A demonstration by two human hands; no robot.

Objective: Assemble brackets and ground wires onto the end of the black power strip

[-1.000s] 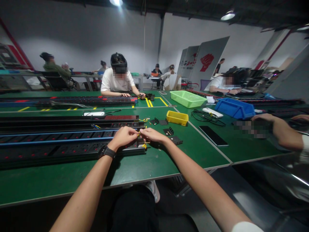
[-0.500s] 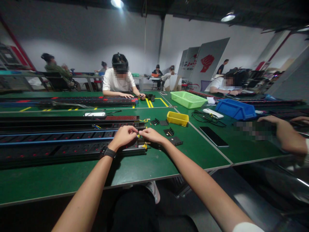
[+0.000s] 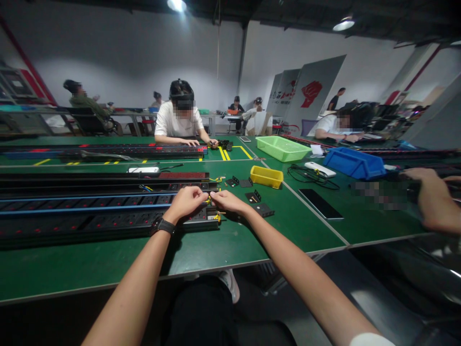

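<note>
Long black power strips (image 3: pixel 122 222) with rows of sockets and small red dots lie side by side, their right ends near my hands. My left hand (image 3: pixel 188 202), a dark watch on its wrist, is closed in a pinch over the end of the blue-edged strip (image 3: pixel 108 210). Facing it, my right hand (image 3: pixel 229 202) also pinches, its fingertips almost touching the left ones. A short yellow-green wire (image 3: pixel 209 200) shows between the fingertips; its ends are hidden. Another yellow wire (image 3: pixel 218 217) sticks out of the nearest strip's end.
Black brackets (image 3: pixel 263 209) lie right of my hands. Beyond them are a yellow bin (image 3: pixel 267 177), a green basket (image 3: pixel 283 148), a blue bin (image 3: pixel 355 163), a phone (image 3: pixel 320 203) and a coiled cable (image 3: pixel 312 177). A co-worker (image 3: pixel 180 117) sits opposite; another's hand (image 3: pixel 430 197) is at right.
The whole view has shifted slightly. My hands keep their pinch at the strip's end, with the fingertips a little further apart and more of the yellow-green wire showing.
</note>
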